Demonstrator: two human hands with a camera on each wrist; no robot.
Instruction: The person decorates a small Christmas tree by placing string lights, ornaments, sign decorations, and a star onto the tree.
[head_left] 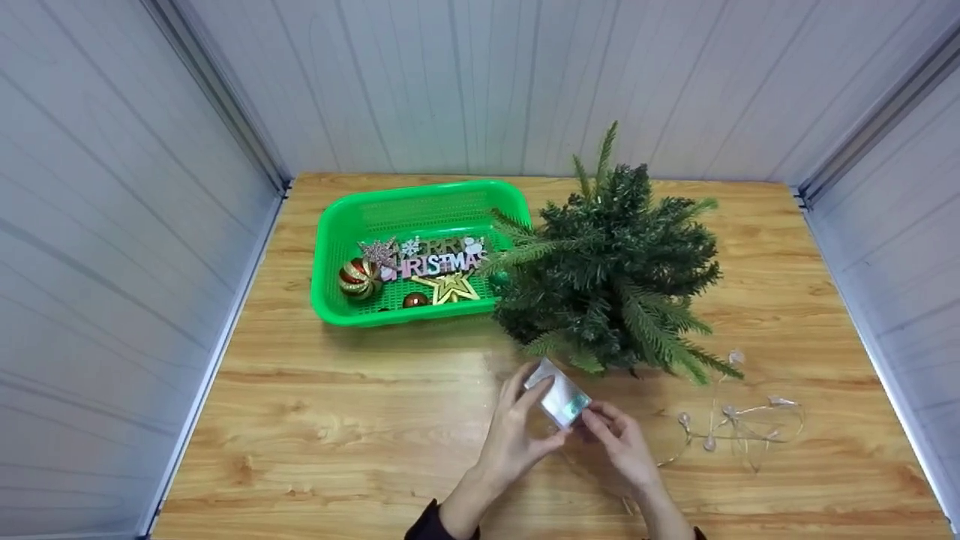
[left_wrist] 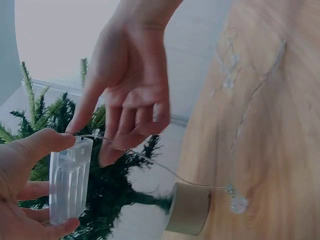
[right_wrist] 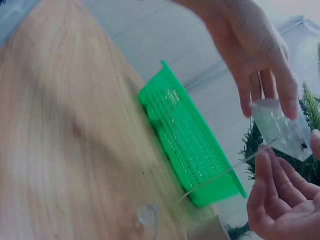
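A clear plastic battery box point(head_left: 559, 394) with a thin light-string wire is held above the table in front of the tree. My left hand point(head_left: 514, 431) grips it by its long edges, thumb on the near side and fingers on the far side. At the box's lower right corner, my right hand point(head_left: 619, 442) has its thumb and fingertips on either side, beside where the wire point(left_wrist: 165, 167) comes out. The right wrist view shows the same battery box point(right_wrist: 280, 130) between both hands. From it the wire drops to a clear bulb point(left_wrist: 238, 204) on the table.
An artificial Christmas tree point(head_left: 600, 270) on a beige round base point(left_wrist: 189, 209) stands just beyond the hands. Left of it, a green basket point(head_left: 420, 319) holds a striped ball point(head_left: 360, 278), a gold star point(head_left: 450, 287) and a lettered sign point(head_left: 435, 264). More string lights point(head_left: 731, 427) lie right.
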